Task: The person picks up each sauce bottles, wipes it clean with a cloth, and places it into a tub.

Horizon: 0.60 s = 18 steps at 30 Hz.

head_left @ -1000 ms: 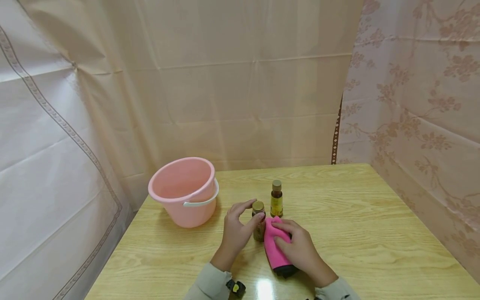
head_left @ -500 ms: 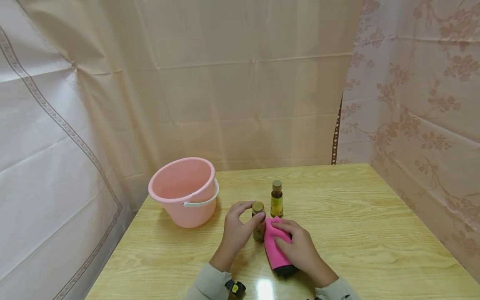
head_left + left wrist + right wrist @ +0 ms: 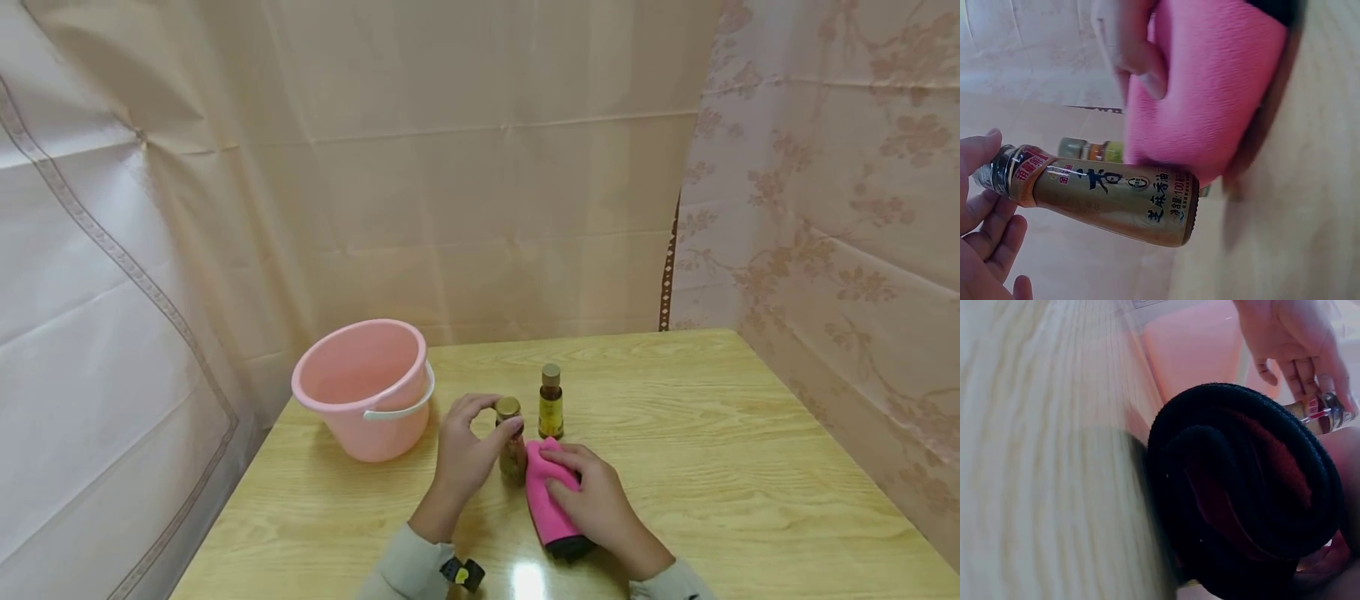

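My left hand [image 3: 462,454] pinches the neck of a gold-capped sesame oil bottle [image 3: 513,463] between thumb and fingers. In the left wrist view this bottle [image 3: 1113,203] shows a gold label with a red neck band, and its base seems slightly off the table. My right hand [image 3: 597,502] grips a rolled towel [image 3: 549,504], pink outside with a black edge, close beside the bottle. From the right wrist, the towel's rolled dark end [image 3: 1179,440] fills much of the view. Just behind stands a second bottle [image 3: 551,410], upright, with a yellow label.
A pink bucket [image 3: 386,433] with a white handle [image 3: 396,412] stands at the left of the wooden table [image 3: 712,433]. Pale curtains [image 3: 480,183] hang behind the table and on both sides.
The sesame oil bottle's top has moved slightly up and left with my left hand, and the bottle leans a little. My right hand keeps its grip on the towel. The head view has shifted slightly.
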Tool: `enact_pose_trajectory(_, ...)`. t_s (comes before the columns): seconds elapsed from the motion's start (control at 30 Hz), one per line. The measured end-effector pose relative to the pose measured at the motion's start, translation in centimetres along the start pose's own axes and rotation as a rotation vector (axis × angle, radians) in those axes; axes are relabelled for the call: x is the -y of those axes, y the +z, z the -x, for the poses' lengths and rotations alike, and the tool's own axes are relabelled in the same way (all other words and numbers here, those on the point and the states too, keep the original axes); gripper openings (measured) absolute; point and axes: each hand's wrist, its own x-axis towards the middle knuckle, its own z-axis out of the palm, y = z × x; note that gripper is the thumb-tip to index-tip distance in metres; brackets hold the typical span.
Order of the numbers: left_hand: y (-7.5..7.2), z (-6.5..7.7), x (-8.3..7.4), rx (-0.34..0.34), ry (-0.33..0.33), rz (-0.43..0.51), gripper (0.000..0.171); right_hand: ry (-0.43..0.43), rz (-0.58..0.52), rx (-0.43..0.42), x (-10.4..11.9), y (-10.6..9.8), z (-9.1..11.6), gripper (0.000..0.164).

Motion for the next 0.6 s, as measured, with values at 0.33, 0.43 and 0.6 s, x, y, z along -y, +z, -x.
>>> enact_pose_trajectory(0.33,-2.4,-2.5,-2.5,-0.040,0.057,-0.031,0.037,0.005,-0.013,-0.044,0.2,-0.2,0.2,0.039)
enact_pose_trajectory(0.43,-3.4,-3.2,-3.4,-0.056,0.050,-0.046,0.039,0.002,-0.032,-0.055,0.4,-0.3,0.2,0.040)
enact_pose_trajectory(0.6,-5.2,-4.3,-4.7,-0.045,0.039,-0.062,0.037,0.000,-0.074,-0.064,0.4,-0.4,0.2,0.038)
